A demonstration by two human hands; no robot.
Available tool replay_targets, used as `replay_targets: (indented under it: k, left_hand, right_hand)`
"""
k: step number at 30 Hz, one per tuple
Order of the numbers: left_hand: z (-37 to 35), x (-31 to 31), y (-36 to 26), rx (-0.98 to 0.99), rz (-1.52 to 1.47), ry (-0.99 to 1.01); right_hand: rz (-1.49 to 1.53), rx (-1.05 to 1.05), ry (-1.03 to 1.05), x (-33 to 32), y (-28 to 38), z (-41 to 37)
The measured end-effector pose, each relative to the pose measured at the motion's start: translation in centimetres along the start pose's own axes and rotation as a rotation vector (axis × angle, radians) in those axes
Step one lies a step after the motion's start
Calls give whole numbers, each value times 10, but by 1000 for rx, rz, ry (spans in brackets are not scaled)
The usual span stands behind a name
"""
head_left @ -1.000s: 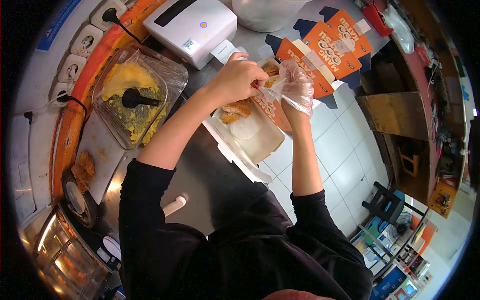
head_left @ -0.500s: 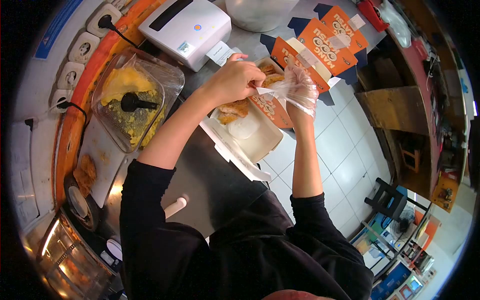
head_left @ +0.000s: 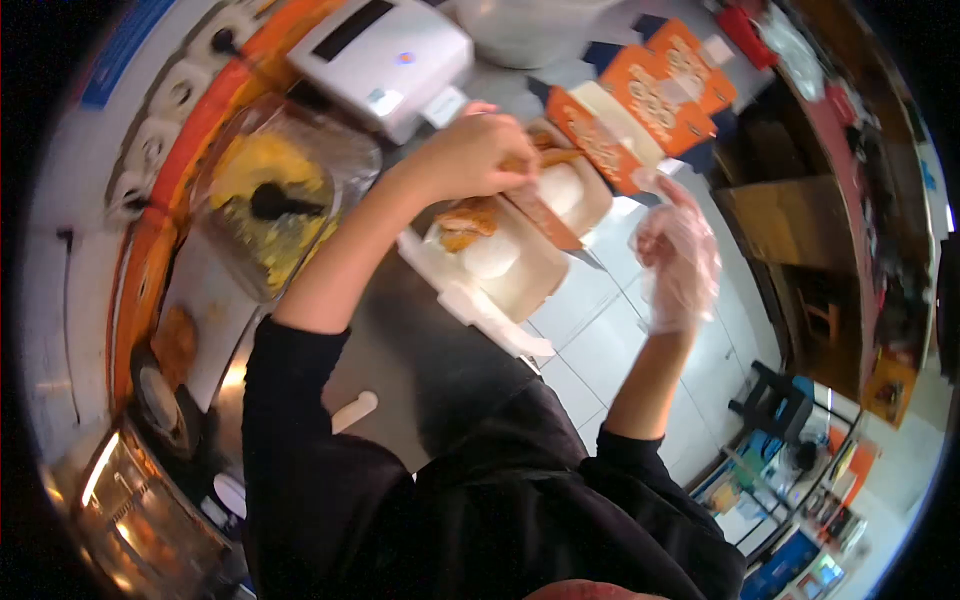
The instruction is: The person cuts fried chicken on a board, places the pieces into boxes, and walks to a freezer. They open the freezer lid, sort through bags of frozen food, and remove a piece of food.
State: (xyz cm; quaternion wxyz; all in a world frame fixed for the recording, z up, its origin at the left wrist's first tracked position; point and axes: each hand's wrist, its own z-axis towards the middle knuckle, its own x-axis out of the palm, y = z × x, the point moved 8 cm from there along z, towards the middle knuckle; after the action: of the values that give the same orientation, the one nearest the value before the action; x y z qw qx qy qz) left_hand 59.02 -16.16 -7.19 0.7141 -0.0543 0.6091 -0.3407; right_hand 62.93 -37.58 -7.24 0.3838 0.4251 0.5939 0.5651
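My bare left hand (head_left: 485, 152) hovers over the open food boxes with its fingers pinched together; what they hold is hidden. My right hand (head_left: 682, 255), in a clear plastic glove, is off to the right above the floor, its fingers curled and blurred. A small pale piece shows by its fingertips, too smeared to name. The nearer box (head_left: 530, 283) holds a fried cutlet (head_left: 467, 222) and a white rice mound (head_left: 491, 257). Behind it, another box (head_left: 597, 212) has a rice mound (head_left: 560, 189) and fried pieces. Orange printed lids (head_left: 592, 135) stand open.
A white label printer (head_left: 380, 60) with a label sticking out is at the back, beside a metal pot (head_left: 525, 30). To the left, a clear container (head_left: 225, 240) holds yellow food and a black-handled utensil. Another fried cutlet (head_left: 177, 345) lies on a white board.
My hands have parted from the white slip they both touched. My right hand swung right and toward me, uncovering the farther box's rice. My left hand stayed nearly in place.
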Motion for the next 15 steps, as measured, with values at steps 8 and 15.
replay_targets:
  k: [8,15]
  left_hand:
    - [-7,-25,6,-125,-88,-53]
    - [-252,-187,-59,-129,-326,-1071]
  right_hand:
    - [672,3,657,110,49,-75]
    - [312,-113,871,268,40,-171]
